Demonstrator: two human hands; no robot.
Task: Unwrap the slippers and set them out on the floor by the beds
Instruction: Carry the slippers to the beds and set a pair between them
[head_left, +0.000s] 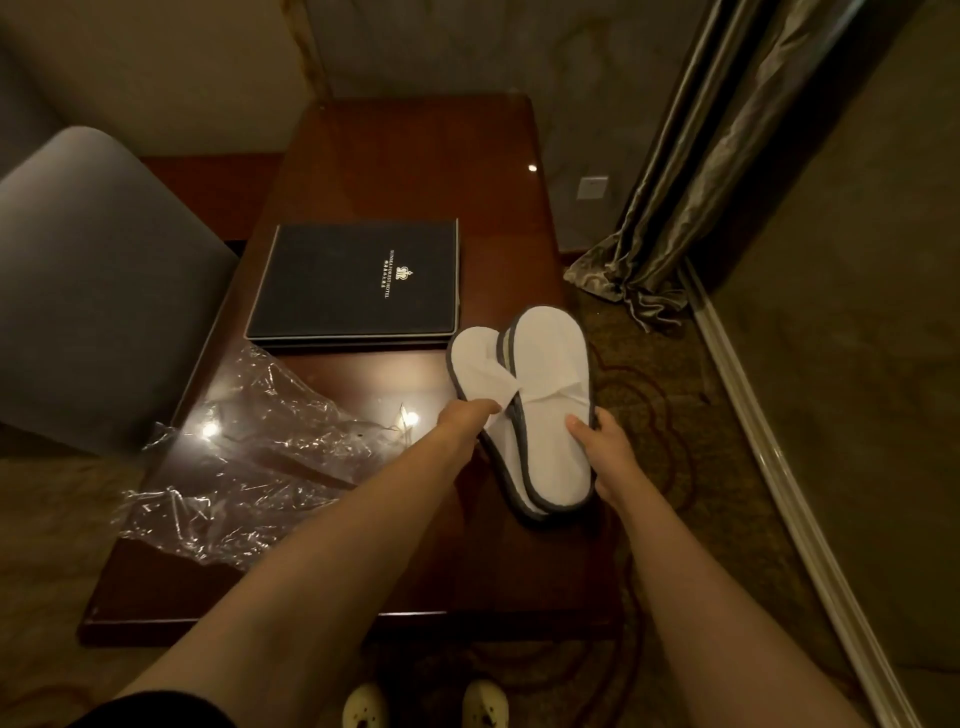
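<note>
**Item 1.** Slippers, one pair, white with grey edging, out of their wrap. The right slipper (550, 415) overlaps the left slipper (475, 364) along their inner edges, both with toes toward 12 o'clock. Position: at the 3 o'clock edge of the table (415, 171), partly over the carpet (660, 389). Whether they rest on the tabletop or are held just above it cannot be told.

**Item 2.** Left hand (467, 410). Fingers curled round the strap of the left slipper, at 9 o'clock of the pair.

**Item 3.** Right hand (605, 447). Grasps the outer edge of the right slipper at 3 o'clock, thumb on the upper face, fingers hidden beneath.

**Item 4.** Plastic wrapper (260, 452). Clear and crumpled, lying on the table at 8 o'clock of the slippers, spilling over the table's 9 o'clock edge.

**Item 5.** Folder (353, 283). Black with a pale crest, flat on the table at 11 o'clock of the slippers, its near corner just beside the left slipper's toe.

**Item 6.** Chair (93, 291). Grey, at 9 o'clock of the table.

**Item 7.** Curtain (691, 182). At 1 o'clock, its hem pooled on the carpet. A wall socket (592, 187) sits at its 9 o'clock.

**Item 8.** Shoes (366, 706), pale. At 6 o'clock, on the carpet.
</note>
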